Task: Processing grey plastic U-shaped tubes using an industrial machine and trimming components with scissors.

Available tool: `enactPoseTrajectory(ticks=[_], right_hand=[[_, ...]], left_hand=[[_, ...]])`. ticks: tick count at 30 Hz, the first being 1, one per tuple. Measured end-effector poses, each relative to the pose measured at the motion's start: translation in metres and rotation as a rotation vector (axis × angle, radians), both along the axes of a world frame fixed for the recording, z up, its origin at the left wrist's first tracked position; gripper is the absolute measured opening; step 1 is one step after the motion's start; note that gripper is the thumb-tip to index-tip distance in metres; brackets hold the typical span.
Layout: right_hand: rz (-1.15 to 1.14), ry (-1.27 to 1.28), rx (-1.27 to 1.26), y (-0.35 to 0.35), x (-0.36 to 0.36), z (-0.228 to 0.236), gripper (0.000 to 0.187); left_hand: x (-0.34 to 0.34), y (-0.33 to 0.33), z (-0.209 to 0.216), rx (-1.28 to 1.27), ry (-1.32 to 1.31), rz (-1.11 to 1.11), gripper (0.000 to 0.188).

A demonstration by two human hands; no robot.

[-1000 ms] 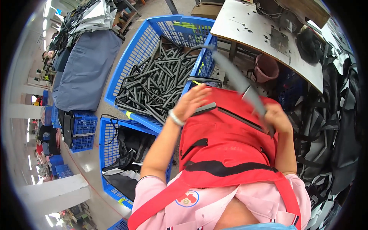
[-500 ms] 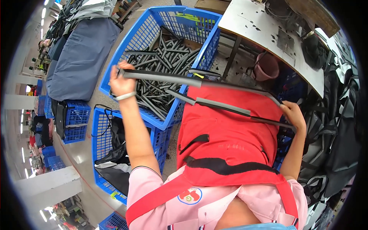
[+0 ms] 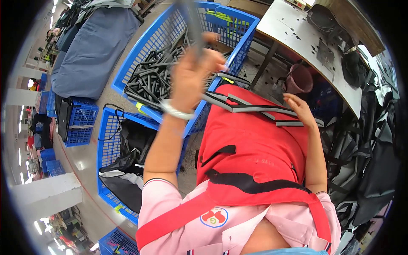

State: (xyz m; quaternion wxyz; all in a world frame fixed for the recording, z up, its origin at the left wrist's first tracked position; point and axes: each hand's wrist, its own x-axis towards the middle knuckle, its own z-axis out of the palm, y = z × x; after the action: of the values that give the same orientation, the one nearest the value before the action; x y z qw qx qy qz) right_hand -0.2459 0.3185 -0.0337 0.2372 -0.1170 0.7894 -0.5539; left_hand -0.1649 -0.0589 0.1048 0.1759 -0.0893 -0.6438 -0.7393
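Observation:
My left hand (image 3: 191, 74), blurred by motion, is raised over the blue crate with its fingers closed around a dark grey strip (image 3: 190, 21) that points up out of the top edge. Beneath it, the blue crate (image 3: 138, 49) holds a heap of short black and grey strips (image 3: 148, 80). Across the red apron (image 3: 255, 146) on my lap lie long grey-and-black strips (image 3: 242, 107), bent and crossing each other. At their right end my right hand (image 3: 301, 109) rests with its fingers stretched out, its palm side hidden.
A second blue crate (image 3: 104, 165) with black and white fabric pieces stands at lower left. A white table (image 3: 293, 32) littered with dark scraps is at upper right, with a pink bucket (image 3: 298, 78) under it. Black material (image 3: 374, 157) hangs along the right.
My left hand has swung right and upward over the crate with a strip. The strip once stretched between both hands no longer spans them. My right hand has moved left and its fingers have straightened.

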Motion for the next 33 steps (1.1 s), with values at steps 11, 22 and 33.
enactPoseTrajectory(ticks=[11, 22, 33], right_hand=[[0.258, -0.438, -1.012, -0.052, 0.042, 0.106, 0.063], [0.176, 0.062, -1.191, 0.043, 0.058, 0.154, 0.029], [-0.051, 0.318, -0.794, 0.108, 0.077, 0.156, 0.020]], left_hand=[[0.041, 0.158, -0.103, -0.364, -0.223, -0.743, 0.052], [-0.001, 0.005, -0.112, 1.390, -0.348, -0.596, 0.046], [0.012, 0.006, -0.135, 0.897, -0.609, -0.434, 0.038]])
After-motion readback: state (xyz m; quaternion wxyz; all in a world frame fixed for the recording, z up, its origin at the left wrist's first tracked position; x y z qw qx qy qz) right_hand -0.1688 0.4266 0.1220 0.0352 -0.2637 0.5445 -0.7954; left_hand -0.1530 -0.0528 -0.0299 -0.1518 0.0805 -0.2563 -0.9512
